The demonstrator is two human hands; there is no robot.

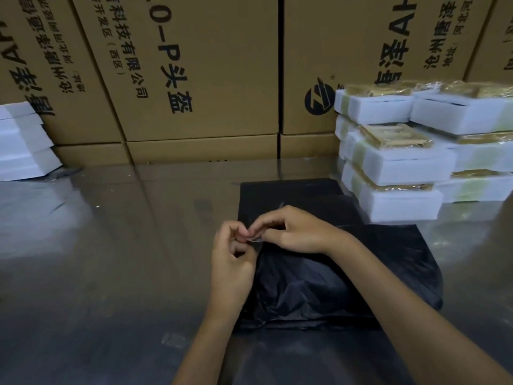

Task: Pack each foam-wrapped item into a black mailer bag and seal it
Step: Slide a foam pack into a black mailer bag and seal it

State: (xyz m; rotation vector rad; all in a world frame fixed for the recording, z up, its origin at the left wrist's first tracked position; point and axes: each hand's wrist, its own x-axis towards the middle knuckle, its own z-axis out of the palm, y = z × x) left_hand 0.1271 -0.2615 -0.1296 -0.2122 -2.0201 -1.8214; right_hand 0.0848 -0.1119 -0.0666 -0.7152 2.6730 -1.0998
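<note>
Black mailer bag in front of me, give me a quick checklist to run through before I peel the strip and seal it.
1. Item inside the black mailer bag: ok, the bag bulges.
2. Left hand and right hand both at the bag's corner: ok.
3. Small strip end pinched between the fingers: ok.
4. Flap lined up flat for sealing: cannot tell, the hands cover it.
5. Spare bags lie flat behind: ok.
6. Foam-wrapped items stacked to the right, waiting: ok.
</note>
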